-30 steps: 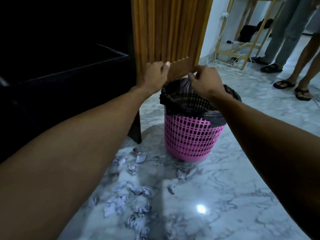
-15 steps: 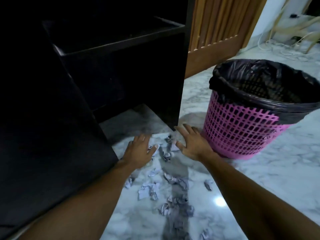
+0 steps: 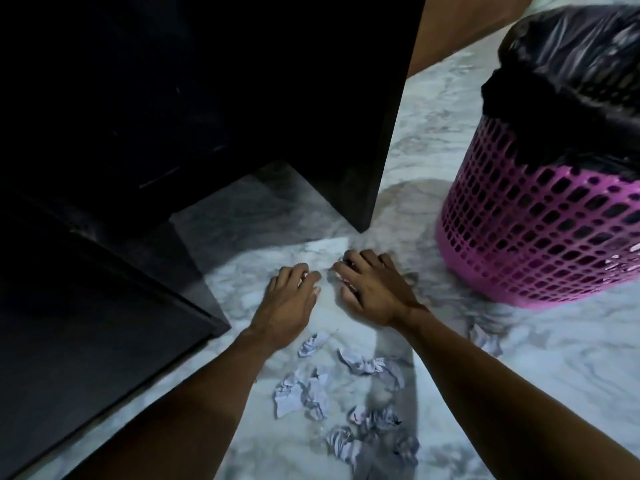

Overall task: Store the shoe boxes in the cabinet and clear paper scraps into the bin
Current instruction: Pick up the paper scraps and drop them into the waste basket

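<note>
Both my hands rest palm-down on the marble floor in front of the dark cabinet [image 3: 311,98]. My left hand [image 3: 291,296] has its fingers curled over small white paper scraps. My right hand [image 3: 374,292], just beside it, is curled over scraps as well. Several more crumpled paper scraps [image 3: 301,393] lie on the floor between my forearms, and one scrap [image 3: 485,341] lies right of my right arm. The pink lattice bin [image 3: 540,237] with a black liner stands to the right. No shoe box is in view.
The cabinet interior is too dark to see into. Its open dark door [image 3: 86,341] juts out at the lower left, close to my left arm. A wooden panel [image 3: 450,29] stands behind the cabinet. Marble floor [image 3: 554,375] stretches to the right.
My hands left the bin's liner and dropped to the floor. The view tilted down and moved closer. Since half a second ago, my spread fingers have curled over the scraps by the cabinet.
</note>
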